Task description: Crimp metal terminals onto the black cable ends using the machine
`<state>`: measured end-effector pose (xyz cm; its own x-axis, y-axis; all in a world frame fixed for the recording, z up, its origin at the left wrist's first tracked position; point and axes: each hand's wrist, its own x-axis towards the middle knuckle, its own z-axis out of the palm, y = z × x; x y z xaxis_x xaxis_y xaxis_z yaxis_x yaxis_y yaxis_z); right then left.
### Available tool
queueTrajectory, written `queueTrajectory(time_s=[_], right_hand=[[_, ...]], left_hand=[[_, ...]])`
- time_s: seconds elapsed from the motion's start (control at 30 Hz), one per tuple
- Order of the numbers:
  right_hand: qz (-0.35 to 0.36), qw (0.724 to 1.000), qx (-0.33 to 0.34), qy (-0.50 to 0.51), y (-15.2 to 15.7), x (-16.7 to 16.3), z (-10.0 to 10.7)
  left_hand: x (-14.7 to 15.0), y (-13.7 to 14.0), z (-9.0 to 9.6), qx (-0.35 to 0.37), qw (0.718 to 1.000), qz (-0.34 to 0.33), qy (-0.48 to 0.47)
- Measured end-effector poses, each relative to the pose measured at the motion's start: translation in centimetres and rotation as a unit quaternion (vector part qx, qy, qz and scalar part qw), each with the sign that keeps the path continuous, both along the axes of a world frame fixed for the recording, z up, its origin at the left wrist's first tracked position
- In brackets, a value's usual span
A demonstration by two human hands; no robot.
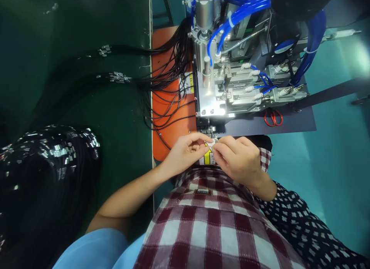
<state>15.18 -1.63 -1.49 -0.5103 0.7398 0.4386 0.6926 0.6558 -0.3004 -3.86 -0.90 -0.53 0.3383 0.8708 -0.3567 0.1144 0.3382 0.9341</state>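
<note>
My left hand (190,150) is closed in a pinch, with thumb and forefinger at a small white piece (213,142). From the other side the fingertips of my right hand (239,158) pinch at the same piece, close to the left fingertips. What kind of part it is, I cannot make out. Both hands are in front of my body at the near edge of the machine (211,101). Beneath the fingers shows a yellow and white label (207,158), partly covered.
Black cables (170,78) with silvery ends run over an orange board (162,140) into the machine's left side. A large cable coil (54,145) lies on the dark green table (127,118). Red-handled scissors (273,118) rest on a grey plate (243,126); blue air tubes (245,9) hang above.
</note>
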Motion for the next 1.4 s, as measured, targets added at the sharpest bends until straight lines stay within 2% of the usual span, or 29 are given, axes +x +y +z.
queueTrajectory(time_s=[0.2,0.37,0.53,0.8,0.87,0.93,1.07,1.13,1.23,1.4], right_hand=[[0.011,1.000,0.026,0.007,0.1,0.1,-0.5],[-0.016,0.995,0.090,0.049,0.1,0.1,-1.6],[-0.033,0.991,0.094,0.094,0.0,-0.3,-2.8],[-0.057,0.984,-0.002,0.167,-0.2,-1.3,-2.6],[-0.058,0.980,-0.044,0.186,-0.3,-1.4,-2.3],[-0.064,0.965,-0.106,0.229,-0.4,-1.5,-2.0],[-0.087,0.911,-0.239,0.325,-0.6,-1.8,-1.6],[-0.092,0.898,-0.262,0.341,-0.6,-1.9,-1.4],[-0.079,0.922,-0.221,0.309,-0.7,-1.5,-1.0],[-0.033,0.980,-0.114,0.159,-0.2,-0.4,-0.4]], left_hand=[[0.2,-0.2,-0.4,-0.081,0.993,0.046,-0.066],[0.2,-0.2,-0.3,-0.111,0.982,0.066,-0.137],[0.3,-0.1,0.0,-0.134,0.973,0.086,-0.169],[0.2,-0.2,-0.6,-0.119,0.973,0.084,-0.178],[0.2,-0.2,-0.7,-0.116,0.974,0.080,-0.175],[0.2,-0.2,-0.7,-0.118,0.974,0.074,-0.180],[0.1,-0.1,-0.6,-0.126,0.970,0.063,-0.197],[0.1,-0.1,-0.6,-0.128,0.970,0.065,-0.198],[0.1,-0.1,-0.6,-0.129,0.974,0.063,-0.177],[0.2,-0.2,0.1,-0.096,0.991,0.050,-0.080]])
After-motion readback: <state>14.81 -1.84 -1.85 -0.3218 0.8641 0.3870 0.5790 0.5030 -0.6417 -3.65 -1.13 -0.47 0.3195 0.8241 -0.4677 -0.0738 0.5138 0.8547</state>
